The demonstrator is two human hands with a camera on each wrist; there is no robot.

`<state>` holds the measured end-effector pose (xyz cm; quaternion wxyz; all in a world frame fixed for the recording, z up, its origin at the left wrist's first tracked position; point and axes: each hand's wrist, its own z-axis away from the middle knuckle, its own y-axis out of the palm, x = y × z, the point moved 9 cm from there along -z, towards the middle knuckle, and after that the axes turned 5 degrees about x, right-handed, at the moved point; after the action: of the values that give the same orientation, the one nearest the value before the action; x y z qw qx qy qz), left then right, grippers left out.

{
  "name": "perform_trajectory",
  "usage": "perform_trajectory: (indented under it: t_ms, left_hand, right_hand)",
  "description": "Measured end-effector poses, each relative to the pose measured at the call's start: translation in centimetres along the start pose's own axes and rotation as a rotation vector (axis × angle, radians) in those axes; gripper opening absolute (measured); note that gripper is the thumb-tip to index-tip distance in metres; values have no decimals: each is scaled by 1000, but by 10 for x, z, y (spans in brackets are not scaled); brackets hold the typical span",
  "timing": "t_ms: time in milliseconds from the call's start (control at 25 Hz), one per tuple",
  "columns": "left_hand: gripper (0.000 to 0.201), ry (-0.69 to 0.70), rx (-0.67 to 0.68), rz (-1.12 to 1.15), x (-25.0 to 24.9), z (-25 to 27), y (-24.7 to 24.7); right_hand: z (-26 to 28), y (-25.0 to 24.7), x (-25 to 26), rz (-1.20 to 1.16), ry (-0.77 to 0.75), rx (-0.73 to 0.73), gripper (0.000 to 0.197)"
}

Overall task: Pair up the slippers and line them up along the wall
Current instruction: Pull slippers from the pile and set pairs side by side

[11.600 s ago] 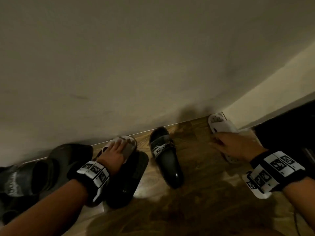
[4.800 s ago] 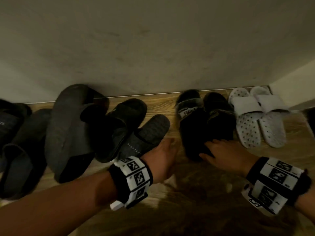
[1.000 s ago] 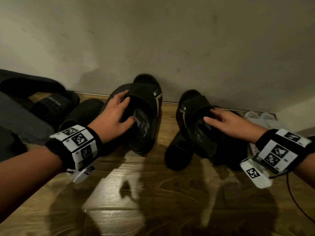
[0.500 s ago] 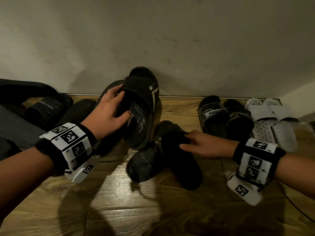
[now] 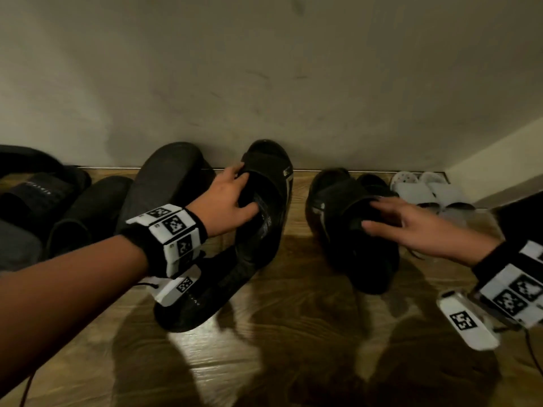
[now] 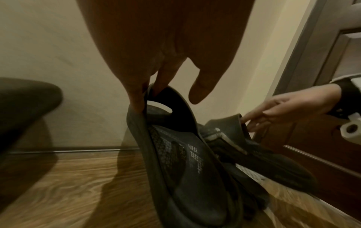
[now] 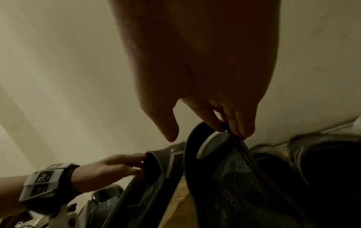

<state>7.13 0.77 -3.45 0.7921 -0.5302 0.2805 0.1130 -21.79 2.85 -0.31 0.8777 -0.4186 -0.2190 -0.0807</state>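
My left hand (image 5: pixel 244 190) grips the strap of a black slipper (image 5: pixel 264 230) with a pale side stripe, tilted with its toe up against the wall. In the left wrist view my left hand (image 6: pixel 150 92) pinches that strap, over the patterned footbed of the black slipper (image 6: pixel 185 169). My right hand (image 5: pixel 374 214) holds a second black slipper (image 5: pixel 346 230) by its strap, just right of the first. The right wrist view shows my right hand (image 7: pixel 224 128) hooked round the strap of the second black slipper (image 7: pixel 234 177). A lettered black slipper (image 5: pixel 205 292) lies on the floor under my left wrist.
A white slipper pair (image 5: pixel 426 192) stands against the wall at the far right, with a black pair (image 5: pixel 373 183) beside it. Several dark slippers (image 5: pixel 88 207) are heaped at the left. A door frame (image 6: pixel 304 46) closes the right end. Wood floor (image 5: pixel 293 333) lies in front.
My right hand has carried the second black slipper from the middle of the floor to the right and toward the wall. My left hand keeps its hold on the first slipper.
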Motion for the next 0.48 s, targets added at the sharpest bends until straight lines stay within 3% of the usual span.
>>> perform_trajectory:
  t_ms: [200, 480]
  left_hand:
    - [67, -22, 86, 13, -25, -31, 43]
    - [65, -91, 241, 84, -35, -71, 97]
  right_hand:
    - [3, -28, -13, -35, 21, -138, 77]
    - [-12, -27, -25, -38, 13, -158, 64]
